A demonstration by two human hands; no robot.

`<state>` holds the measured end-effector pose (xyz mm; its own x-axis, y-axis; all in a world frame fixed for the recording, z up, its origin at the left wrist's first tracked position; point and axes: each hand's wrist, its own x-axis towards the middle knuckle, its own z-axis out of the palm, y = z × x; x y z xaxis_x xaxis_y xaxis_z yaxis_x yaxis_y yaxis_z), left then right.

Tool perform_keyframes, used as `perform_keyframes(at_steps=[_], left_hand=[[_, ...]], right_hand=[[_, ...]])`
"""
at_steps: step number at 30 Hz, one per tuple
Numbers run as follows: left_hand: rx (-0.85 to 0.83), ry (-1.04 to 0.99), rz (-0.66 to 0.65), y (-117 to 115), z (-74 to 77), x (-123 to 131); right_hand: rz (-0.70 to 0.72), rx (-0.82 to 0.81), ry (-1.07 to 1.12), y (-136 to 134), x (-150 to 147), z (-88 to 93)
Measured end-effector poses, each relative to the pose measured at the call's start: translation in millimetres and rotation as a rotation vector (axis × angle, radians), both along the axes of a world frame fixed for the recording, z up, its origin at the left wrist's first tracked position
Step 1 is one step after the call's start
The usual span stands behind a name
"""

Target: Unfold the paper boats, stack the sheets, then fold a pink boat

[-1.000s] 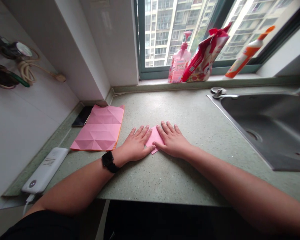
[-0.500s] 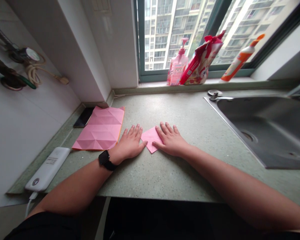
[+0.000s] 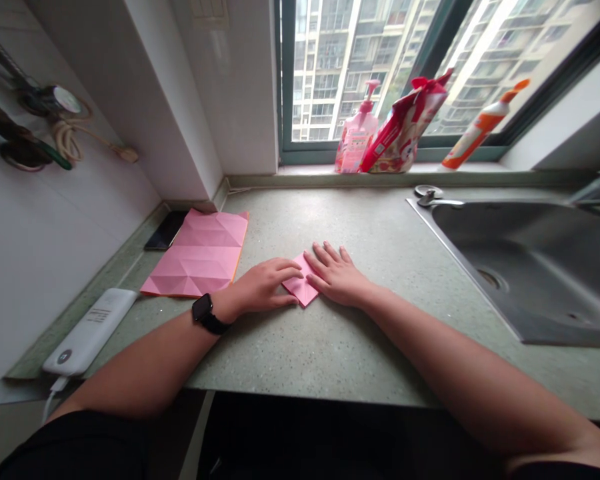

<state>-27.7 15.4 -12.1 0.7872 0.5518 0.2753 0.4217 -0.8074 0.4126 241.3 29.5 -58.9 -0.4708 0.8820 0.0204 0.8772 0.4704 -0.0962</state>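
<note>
A small folded piece of pink paper (image 3: 300,288) lies on the speckled counter (image 3: 300,353) in front of me, one corner toward me. My right hand (image 3: 336,272) rests flat on its right side, fingers spread. My left hand (image 3: 266,285), with a black watch (image 3: 206,311) on the wrist, is at the paper's left side. Its fingers curve over the left edge with the thumb apart from them below. Whether the left fingertips pinch any layer cannot be made out.
Larger creased pink sheets (image 3: 200,257) with an orange edge lie at left, partly over a black phone (image 3: 165,231). A white power bank (image 3: 91,331) with a cable sits near the left edge. A steel sink (image 3: 545,267) is at right. A pump bottle (image 3: 356,140) stands on the sill.
My left hand has gone from lying flat with fingers forward to curving its fingers rightward over the paper's left edge. My right hand stays on the paper, and the view has shifted slightly.
</note>
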Motion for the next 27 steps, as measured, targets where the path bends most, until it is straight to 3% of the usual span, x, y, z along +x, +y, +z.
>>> perform_keyframes(at_steps=[11, 15, 19, 27], left_hand=[[0.043, 0.085, -0.012, 4, 0.1, 3], [0.083, 0.084, -0.009, 3, -0.9, 2], [0.143, 0.068, 0.053, 1, -0.2, 1], [0.214, 0.032, 0.115, -1, 3.3, -1]], right_hand=[[0.010, -0.005, 0.177, 10, 22, 7.8], [0.184, 0.004, 0.391, 7, 26, 25.6], [0.390, 0.030, 0.441, -3, 21, 37.3], [0.438, 0.215, 0.488, -4, 16, 29.8]])
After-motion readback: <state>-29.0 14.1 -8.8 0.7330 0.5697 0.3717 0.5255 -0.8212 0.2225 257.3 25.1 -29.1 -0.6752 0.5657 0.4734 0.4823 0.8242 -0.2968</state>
